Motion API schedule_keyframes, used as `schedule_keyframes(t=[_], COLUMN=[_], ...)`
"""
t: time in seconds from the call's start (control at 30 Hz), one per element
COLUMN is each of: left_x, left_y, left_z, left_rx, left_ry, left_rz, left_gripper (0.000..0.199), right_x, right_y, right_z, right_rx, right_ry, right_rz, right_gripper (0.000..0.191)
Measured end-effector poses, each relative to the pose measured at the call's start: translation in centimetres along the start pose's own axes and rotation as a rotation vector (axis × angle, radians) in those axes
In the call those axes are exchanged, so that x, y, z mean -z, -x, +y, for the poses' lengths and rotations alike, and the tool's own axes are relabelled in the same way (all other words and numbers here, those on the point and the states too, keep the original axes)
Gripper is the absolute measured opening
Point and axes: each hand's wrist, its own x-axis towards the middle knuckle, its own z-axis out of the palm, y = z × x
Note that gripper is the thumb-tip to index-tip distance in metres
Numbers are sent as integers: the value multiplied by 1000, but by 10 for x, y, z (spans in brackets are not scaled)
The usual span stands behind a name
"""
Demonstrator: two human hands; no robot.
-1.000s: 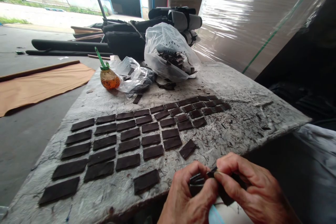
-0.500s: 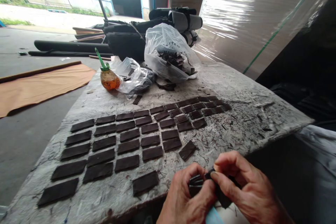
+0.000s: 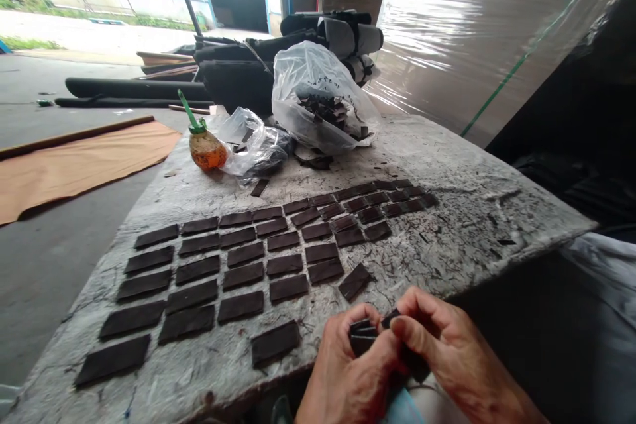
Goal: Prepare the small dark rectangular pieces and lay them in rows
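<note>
Fingers of the left hand point(image 3: 350, 371) and right hand point(image 3: 460, 351) clenched dark strips point(image 3: 362, 336), with rows of cut pieces point(image 3: 243, 271) just beyond on the table point(image 3: 447, 238).

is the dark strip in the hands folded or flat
Folded, it seems: the dark brown strip between the left hand and right hand shows stacked layers.

Bench point(image 3: 472, 232), far end: plastic bag point(image 3: 318, 103); jar point(image 3: 207, 150) far left; off bench: tan sheet point(image 3: 74, 169), left; wrapped stack point(image 3: 472, 33), far right.
</note>
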Motion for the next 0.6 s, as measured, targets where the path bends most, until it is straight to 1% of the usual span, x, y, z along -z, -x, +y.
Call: schedule_keyframes(t=[0.07,0.13,0.23,0.33,0.47,0.53,0.6], left_x=[0,0,-1,-2,0,2,4], left_y=[0,1,2,2,1,2,5], left_z=[1,3,4,3,4,7,11], left_rx=[2,8,21,-3,-50,-53,-43], left_ry=[1,-1,-1,3,-13,-36,-62], left_rz=[5,-7,-24,-8,34,25,-5], left_gripper=[28,27,23,18,19,20,22], right_x=[-3,-5,-5,-3,-3,-3,-3], right_y=[-1,-1,-2,-2,-1,0,1], right_z=[2,3,4,5,6,8,9], right_rx=[28,56,52,15,20,19,6], right_ry=[63,69,-13,-121,-118,-112,-132], right_rz=[-7,-12,-27,-37,-35,-49,-92], right_gripper=[42,40,41,45,50,48,46])
